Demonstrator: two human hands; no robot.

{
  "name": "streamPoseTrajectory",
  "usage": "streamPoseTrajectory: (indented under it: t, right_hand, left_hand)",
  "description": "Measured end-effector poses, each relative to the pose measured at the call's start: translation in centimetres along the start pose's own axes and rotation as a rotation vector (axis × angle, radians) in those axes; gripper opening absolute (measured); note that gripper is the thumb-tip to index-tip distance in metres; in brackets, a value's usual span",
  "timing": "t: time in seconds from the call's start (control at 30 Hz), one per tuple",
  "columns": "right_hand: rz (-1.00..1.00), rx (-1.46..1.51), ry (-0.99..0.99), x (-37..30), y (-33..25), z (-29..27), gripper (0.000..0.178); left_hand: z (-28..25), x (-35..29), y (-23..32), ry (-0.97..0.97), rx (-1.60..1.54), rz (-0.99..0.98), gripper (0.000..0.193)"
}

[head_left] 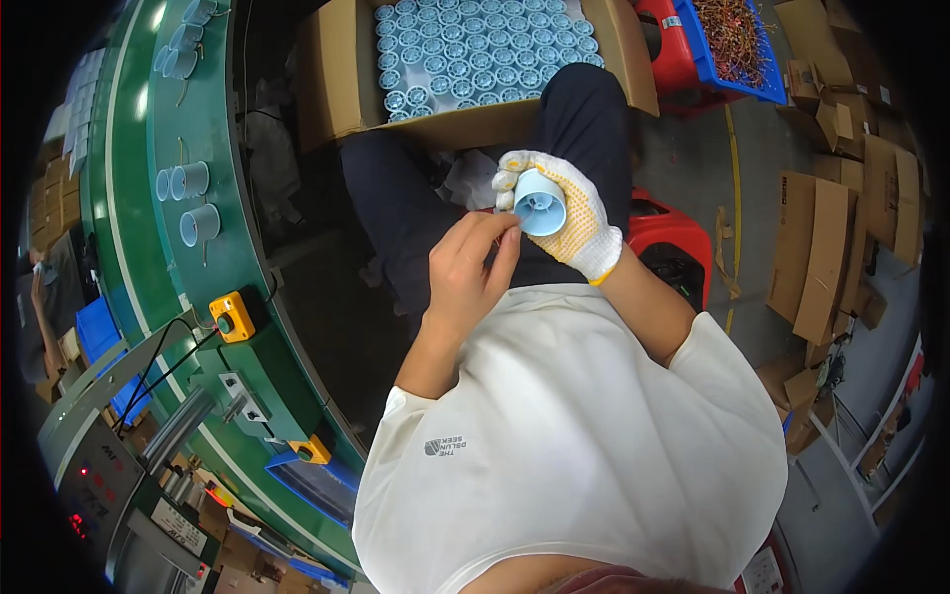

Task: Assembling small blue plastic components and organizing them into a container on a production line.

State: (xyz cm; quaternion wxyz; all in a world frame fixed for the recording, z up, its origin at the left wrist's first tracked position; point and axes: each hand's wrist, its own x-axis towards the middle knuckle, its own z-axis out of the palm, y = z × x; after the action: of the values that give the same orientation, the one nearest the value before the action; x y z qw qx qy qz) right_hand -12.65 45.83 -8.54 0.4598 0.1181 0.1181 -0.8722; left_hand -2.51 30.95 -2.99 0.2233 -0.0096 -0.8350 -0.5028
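My right hand [579, 220], in a white knitted glove with yellow dots, is closed round a light blue plastic cup [542, 188] above my lap. The cup's open mouth faces me, and ribs or small parts show inside it. Bare, my left hand [473, 259] reaches the cup's near left rim with thumb and fingers pinched together. Whatever those fingertips hold, if anything, is too small to make out. Beyond my knees stands an open cardboard box [332, 69] filled with rows of similar light blue round parts [485, 49].
On my left, a green conveyor table [213, 262] carries several light blue cups [201, 226] with wires and a yellow switch box [232, 317]. A blue bin [708, 69] of copper-coloured pieces sits on a red stool [665, 49] at far right. Cardboard boxes [807, 247] stand along the right.
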Motion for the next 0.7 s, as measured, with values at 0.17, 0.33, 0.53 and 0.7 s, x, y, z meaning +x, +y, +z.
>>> streamPoseTrajectory:
  t: [0.17,0.33,0.53,0.7]
  right_hand:
    - [-0.032,-0.088,-0.035,-0.3,-0.1,0.0,0.039]
    - [-0.127,-0.24,0.002,-0.5,0.6,0.7,0.045]
    - [-0.182,-0.238,-0.041,-0.6,0.9,1.8,0.053]
    - [-0.123,-0.267,-0.098,-0.8,0.8,1.6,0.052]
  left_hand:
    - [0.1,-0.8,-0.1,-0.024,-0.019,-0.22,0.017]
    - [-0.4,-1.1,-1.9,-0.055,-0.211,-0.196,0.027]
    - [0.1,-2.2,-1.8,0.107,-0.396,-0.354,0.027]
    - [-1.7,-1.5,-1.7,0.006,-0.197,-0.242,0.025]
